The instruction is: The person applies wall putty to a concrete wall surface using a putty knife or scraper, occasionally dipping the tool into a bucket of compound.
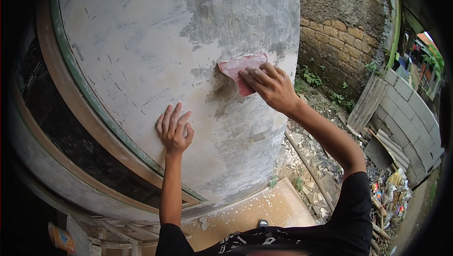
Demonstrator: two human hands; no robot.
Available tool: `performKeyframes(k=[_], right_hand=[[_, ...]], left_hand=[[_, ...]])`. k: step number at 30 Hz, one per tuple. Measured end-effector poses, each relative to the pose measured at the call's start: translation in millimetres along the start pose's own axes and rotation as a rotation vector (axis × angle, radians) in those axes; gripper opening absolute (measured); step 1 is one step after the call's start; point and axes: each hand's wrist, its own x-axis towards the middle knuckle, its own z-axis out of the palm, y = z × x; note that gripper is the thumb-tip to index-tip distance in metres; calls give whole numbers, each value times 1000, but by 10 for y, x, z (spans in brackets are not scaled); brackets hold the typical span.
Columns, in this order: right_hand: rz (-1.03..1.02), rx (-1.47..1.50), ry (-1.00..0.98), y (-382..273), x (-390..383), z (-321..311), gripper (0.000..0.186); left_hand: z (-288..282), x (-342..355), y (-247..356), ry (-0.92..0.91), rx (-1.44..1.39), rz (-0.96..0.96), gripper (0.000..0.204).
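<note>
patchy plastered wall [137, 39] looks mid-sanding. left hand [175, 131] rests spread on it; right hand [272, 86], up and to the right, pinches a red sandpaper sheet [233, 68] against it. next stroke likely calls for flattening the sheet's curled left edge.

Sheet [239, 66] under right hand [271, 84] against plastered wall [155, 53], centre; left hand [174, 129], below left; window frame [81, 106], left; brick wall [347, 34], upper right.

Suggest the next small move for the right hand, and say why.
Perhaps slide the red sheet up over the grey area of the wall: the right hand holds the sheet just below it, that surface looks blotchy, and the left hand is spread on the wall.
</note>
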Motion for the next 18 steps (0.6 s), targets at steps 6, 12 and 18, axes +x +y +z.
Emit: performKeyframes(k=[6,12,18], right_hand=[[-135,183,-214,-159,-316,-78,45],[2,178,-36,231,-255,-220,43],[56,104,19,352,-353,-146,48]], left_hand=[[-32,99,27,-22,-72,-35,24],[-29,345,242,36,-96,-3,24],[144,554,334,27,-107,-15,25]])
